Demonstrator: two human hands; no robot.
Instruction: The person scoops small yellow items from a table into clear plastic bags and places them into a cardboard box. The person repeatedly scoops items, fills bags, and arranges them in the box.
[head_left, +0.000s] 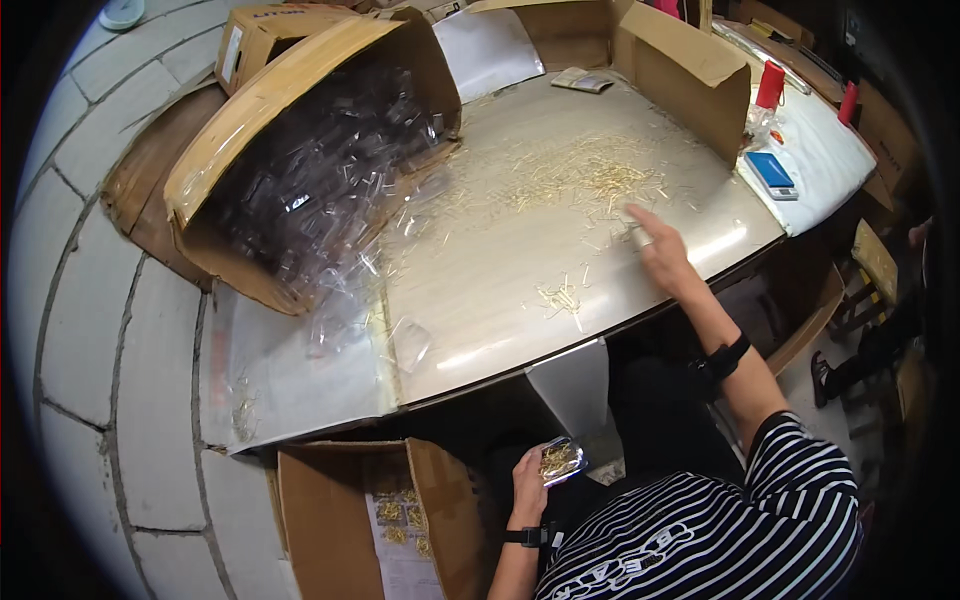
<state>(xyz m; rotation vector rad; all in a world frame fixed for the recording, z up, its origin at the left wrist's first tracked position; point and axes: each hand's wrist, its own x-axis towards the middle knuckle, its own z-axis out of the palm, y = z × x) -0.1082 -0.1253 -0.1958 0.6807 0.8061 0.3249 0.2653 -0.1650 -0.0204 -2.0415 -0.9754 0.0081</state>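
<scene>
My left hand (529,482), low beside the table's front edge, is closed around a small clear plastic box (562,461) with thin gold-coloured pins inside. Over the right part of the table (480,345), my right hand (660,255) reaches forward with its index finger stretched out and the thumb apart. No object shows in it. Just beyond its fingertips spreads a wide, loose pile of gold-coloured pins (600,180). A smaller cluster of pins (562,298) lies nearer the front edge, left of that hand.
On the left, a tipped cardboard box (290,90) spills many clear plastic boxes (330,190). An open carton (335,520) below holds several filled clear boxes (400,515). A blue-topped scale (770,172) and a red cylinder (769,84) stand at the right, beside a cardboard wall (685,75).
</scene>
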